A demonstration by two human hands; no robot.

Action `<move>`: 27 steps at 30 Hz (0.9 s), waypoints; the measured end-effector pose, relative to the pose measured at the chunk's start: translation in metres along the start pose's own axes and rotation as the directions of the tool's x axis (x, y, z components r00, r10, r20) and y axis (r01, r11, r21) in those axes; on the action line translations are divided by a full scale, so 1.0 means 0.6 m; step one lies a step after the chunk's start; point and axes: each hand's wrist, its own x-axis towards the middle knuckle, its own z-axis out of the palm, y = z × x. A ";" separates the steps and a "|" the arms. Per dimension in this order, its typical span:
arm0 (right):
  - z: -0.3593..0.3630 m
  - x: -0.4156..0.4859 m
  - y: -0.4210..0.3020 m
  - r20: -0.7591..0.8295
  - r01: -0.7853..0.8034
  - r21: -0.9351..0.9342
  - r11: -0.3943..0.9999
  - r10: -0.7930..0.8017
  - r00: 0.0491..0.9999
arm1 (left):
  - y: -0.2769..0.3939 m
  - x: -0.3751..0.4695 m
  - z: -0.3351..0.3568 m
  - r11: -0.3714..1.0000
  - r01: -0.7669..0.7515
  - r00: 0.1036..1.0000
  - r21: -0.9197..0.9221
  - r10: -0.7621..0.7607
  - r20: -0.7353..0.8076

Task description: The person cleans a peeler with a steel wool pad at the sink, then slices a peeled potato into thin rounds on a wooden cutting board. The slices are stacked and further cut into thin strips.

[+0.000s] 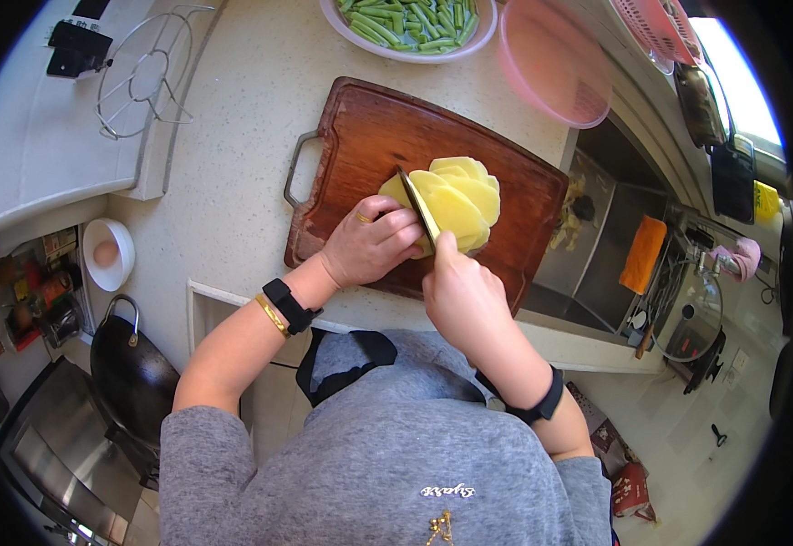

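A kitchen knife stands on edge at the potato on a wooden cutting board. My right hand grips its handle, which the fingers hide. To the left of the blade, my left hand presses on the uncut potato piece with bent fingers, the knuckles close to the steel. Most of that piece is covered by the hand. Thin yellow potato slices lie fanned and overlapping on the blade's right side. The board has a metal handle at its left end.
Cut green beans sit in water in a pale basin beyond the board. Beside it stands a pink plastic basket. The steel sink, holding peelings, adjoins the board's right. A bowl and a black wok are left.
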 end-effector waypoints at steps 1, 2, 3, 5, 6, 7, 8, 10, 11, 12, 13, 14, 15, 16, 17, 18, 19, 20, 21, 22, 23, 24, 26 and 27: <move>0.010 0.008 0.001 -0.008 -0.018 -0.005 1.000 0.018 1.000 | -0.001 0.000 0.000 1.000 -0.006 1.000 0.009 0.006 0.006; 0.021 0.015 0.000 -0.041 -0.022 -0.015 1.000 0.022 0.999 | -0.001 -0.001 -0.001 1.000 -0.011 1.000 0.015 0.011 0.006; 0.028 0.020 0.002 -0.052 -0.041 -0.038 0.998 0.039 0.998 | -0.001 -0.001 -0.001 1.000 -0.011 1.000 0.015 0.011 0.006; 0.030 0.019 0.012 -0.121 -0.024 0.029 0.999 0.027 0.992 | -0.001 -0.001 -0.002 1.000 -0.009 1.000 0.005 0.009 0.011; 0.025 0.020 0.020 -0.128 -0.013 0.027 1.000 0.017 0.992 | -0.001 -0.001 -0.002 1.000 -0.009 1.000 -0.003 0.009 0.010; 0.017 0.018 0.028 -0.126 -0.031 0.012 0.999 0.032 0.991 | -0.001 -0.001 -0.002 1.000 -0.017 1.000 0.004 0.017 0.010; 0.010 0.011 0.031 -0.163 -0.015 0.019 1.000 0.018 0.986 | -0.002 -0.001 -0.002 1.000 -0.025 1.000 0.012 0.025 0.003; -0.005 -0.012 0.030 -0.144 0.019 0.030 0.999 -0.014 0.989 | -0.002 -0.002 -0.002 0.999 -0.027 1.000 0.021 0.027 -0.007; -0.013 -0.026 0.027 -0.138 0.029 0.030 0.999 -0.025 0.990 | -0.002 -0.002 -0.001 0.999 -0.027 1.000 0.020 0.027 -0.011; -0.019 -0.038 0.023 -0.119 0.023 0.020 1.000 -0.020 0.993 | -0.002 -0.003 0.000 0.999 -0.027 1.000 0.020 0.027 -0.014; -0.025 -0.050 0.019 -0.114 -0.001 0.034 0.999 0.005 0.994 | -0.002 -0.003 0.000 1.000 -0.023 1.000 0.018 0.023 -0.010; -0.030 -0.060 0.015 -0.112 -0.014 0.047 0.999 0.020 0.993 | -0.002 -0.004 0.000 1.000 -0.019 1.000 0.016 0.019 -0.006; -0.034 -0.067 0.012 -0.105 -0.023 0.058 0.998 0.029 0.994 | -0.001 -0.004 -0.001 1.000 -0.011 1.000 0.012 0.011 0.000; -0.037 -0.070 0.010 -0.110 -0.019 0.044 0.999 0.023 0.994 | -0.001 -0.004 -0.001 1.000 -0.012 1.000 0.019 0.012 0.000; -0.038 -0.074 0.008 -0.110 -0.010 0.027 1.000 0.013 0.994 | -0.001 -0.004 -0.001 1.000 -0.011 1.000 0.022 0.011 0.000; -0.038 -0.075 0.007 -0.109 -0.026 -0.007 1.000 0.025 0.994 | -0.001 -0.004 -0.001 1.000 -0.010 1.000 0.024 0.010 0.001; -0.038 -0.073 0.008 -0.103 -0.004 0.009 1.000 0.005 0.995 | -0.001 -0.003 -0.001 1.000 -0.013 1.000 0.018 0.013 -0.001; -0.036 -0.071 0.010 -0.095 -0.003 0.008 1.000 0.004 0.995 | -0.001 -0.002 -0.001 1.000 -0.015 1.000 0.013 0.015 -0.003; -0.032 -0.067 0.011 -0.086 0.000 0.008 1.000 0.001 0.996 | -0.001 -0.002 -0.001 1.000 -0.014 1.000 0.008 0.014 -0.006; -0.026 -0.064 0.012 -0.076 -0.014 -0.001 1.000 0.014 0.997 | -0.002 -0.001 -0.001 1.000 -0.017 1.000 0.009 0.017 -0.006; -0.019 -0.060 0.012 -0.065 -0.028 -0.011 1.000 0.028 0.997 | -0.002 -0.001 -0.001 1.000 -0.018 1.000 0.008 0.019 -0.006; -0.012 -0.055 0.013 -0.055 -0.043 -0.021 0.999 0.042 0.998 | -0.002 -0.001 -0.001 1.000 -0.020 1.000 0.007 0.020 -0.007; 0.008 -0.039 0.015 -0.043 -0.055 -0.030 0.998 0.053 0.998 | -0.003 -0.002 0.000 1.000 -0.022 1.000 0.014 0.022 -0.009; 0.020 -0.030 0.015 -0.042 -0.073 -0.051 0.996 0.070 0.997 | -0.003 -0.003 0.000 1.000 -0.022 1.000 0.014 0.022 -0.007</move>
